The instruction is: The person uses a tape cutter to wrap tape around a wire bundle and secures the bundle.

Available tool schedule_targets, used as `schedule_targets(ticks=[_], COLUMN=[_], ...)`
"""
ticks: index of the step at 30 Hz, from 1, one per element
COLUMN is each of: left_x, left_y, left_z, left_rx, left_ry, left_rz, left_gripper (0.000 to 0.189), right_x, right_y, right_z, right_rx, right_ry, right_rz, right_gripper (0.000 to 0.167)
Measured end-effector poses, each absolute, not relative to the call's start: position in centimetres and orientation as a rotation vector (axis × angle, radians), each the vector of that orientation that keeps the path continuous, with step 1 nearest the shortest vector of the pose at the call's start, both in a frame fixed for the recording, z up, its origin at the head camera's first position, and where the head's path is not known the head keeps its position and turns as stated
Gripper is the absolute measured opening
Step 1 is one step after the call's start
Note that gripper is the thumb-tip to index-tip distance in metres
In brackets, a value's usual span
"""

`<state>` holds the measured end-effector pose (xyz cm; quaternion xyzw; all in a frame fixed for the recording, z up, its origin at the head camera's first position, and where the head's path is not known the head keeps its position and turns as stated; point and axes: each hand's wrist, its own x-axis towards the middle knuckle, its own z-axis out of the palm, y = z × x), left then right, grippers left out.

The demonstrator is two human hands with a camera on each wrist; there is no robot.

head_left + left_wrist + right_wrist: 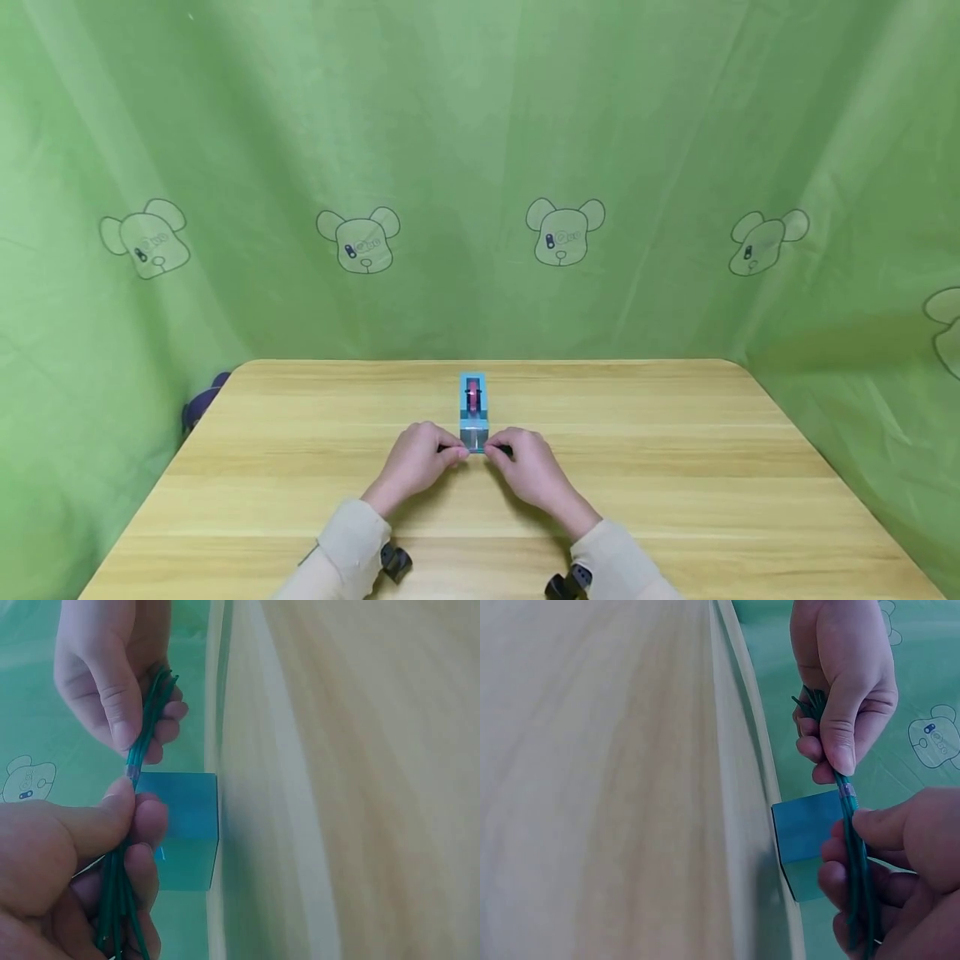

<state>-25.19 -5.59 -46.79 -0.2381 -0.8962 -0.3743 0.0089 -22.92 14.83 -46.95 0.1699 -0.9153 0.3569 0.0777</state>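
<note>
A bundle of thin dark-green strands (151,712) runs between both hands, with a short band of clear, shiny tape (847,790) about its middle. My left hand (422,458) pinches it between thumb and fingertips on one side of the band. On the other side my right hand (528,464) grips it the same way, thumb close to the tape. Loose strand ends stick out past the curled fingers of each hand. Just beyond the fingertips stands a blue tape dispenser (474,423) holding a pink-centred roll (473,395).
The wood-grain table (697,467) spreads out on both sides of the hands. Behind it hangs a green curtain (465,125) printed with bear heads. A purple object (199,408) shows past the table's left edge. Dark wrist cameras (396,562) sit at both cuffs.
</note>
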Motion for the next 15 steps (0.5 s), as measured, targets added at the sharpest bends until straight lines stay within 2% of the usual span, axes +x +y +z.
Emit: schedule_targets(ticks=[11,15], left_x=[-25.11,-25.2], left_y=[-5.45,-5.49], left_z=[-46.63,-46.6], left_rx=[-0.732,-0.753], left_ry=[-2.802,-2.841], left_rz=[-1.14,-1.137], left_gripper=[0.012,0.021], right_x=[-22.99,-23.03], right_y=[14.74,14.68], right_z=[-47.13,-47.06], right_rx=[0.487,0.491], right_ry=[-2.676,-2.666], right_rz=[1.09,1.082], right_gripper=[0.006,0.007])
